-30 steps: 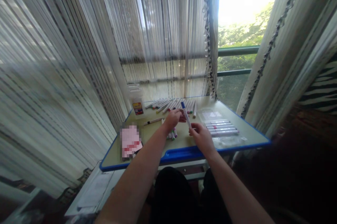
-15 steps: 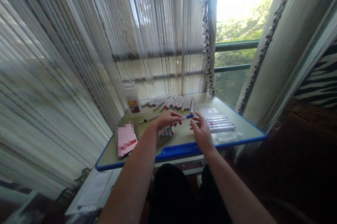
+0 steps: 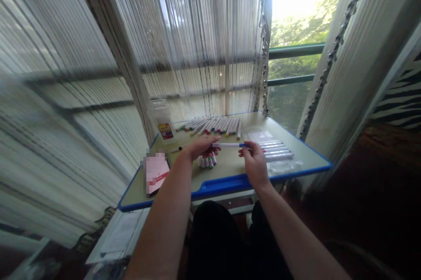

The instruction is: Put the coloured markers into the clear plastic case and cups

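A white marker (image 3: 226, 145) with a blue end lies level between my hands, above the table. My right hand (image 3: 255, 166) pinches its blue end between thumb and fingers. At the other end, my left hand (image 3: 200, 147) has its fingers closed around the barrel tip, which they partly hide. Just below my left hand a small bundle of markers (image 3: 207, 162) with green and purple ends rests on the table. Beside my right hand several white markers (image 3: 278, 150) lie side by side.
A long row of markers (image 3: 215, 125) lies at the back of the blue-edged table (image 3: 230, 182). A clear plastic case (image 3: 162, 118) stands at the back left, near a blurred pink-screened device (image 3: 156, 170). Clear packaging (image 3: 283, 166) sits at the right. Curtains hang behind.
My right hand has closed on the marker's blue end, which was free before. My left hand has shifted slightly left, and more of the white barrel shows.
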`<state>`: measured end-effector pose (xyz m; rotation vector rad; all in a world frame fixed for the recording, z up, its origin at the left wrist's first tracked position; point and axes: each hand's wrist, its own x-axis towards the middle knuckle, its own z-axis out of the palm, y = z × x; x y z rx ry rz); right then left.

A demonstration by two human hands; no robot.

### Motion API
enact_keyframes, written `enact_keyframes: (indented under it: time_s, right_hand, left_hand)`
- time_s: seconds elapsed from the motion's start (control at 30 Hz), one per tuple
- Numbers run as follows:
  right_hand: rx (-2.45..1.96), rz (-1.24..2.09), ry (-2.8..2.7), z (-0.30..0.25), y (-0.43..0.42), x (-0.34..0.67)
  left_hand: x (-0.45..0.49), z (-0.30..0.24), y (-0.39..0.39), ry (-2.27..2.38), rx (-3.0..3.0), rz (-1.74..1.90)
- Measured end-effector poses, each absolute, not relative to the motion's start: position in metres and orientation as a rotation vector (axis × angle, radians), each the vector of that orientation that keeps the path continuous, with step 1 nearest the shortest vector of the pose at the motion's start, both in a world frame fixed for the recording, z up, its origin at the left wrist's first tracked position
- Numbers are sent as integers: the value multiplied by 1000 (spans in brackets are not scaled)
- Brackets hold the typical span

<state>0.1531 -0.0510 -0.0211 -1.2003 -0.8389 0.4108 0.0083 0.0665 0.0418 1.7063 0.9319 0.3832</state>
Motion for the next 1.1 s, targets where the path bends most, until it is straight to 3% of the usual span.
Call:
enact_keyframes:
  time_s: [1.1]
  right_hand:
    - [-1219, 490, -808, -24, -49, 156]
  left_hand:
    - [0, 50, 67, 797, 1668, 602]
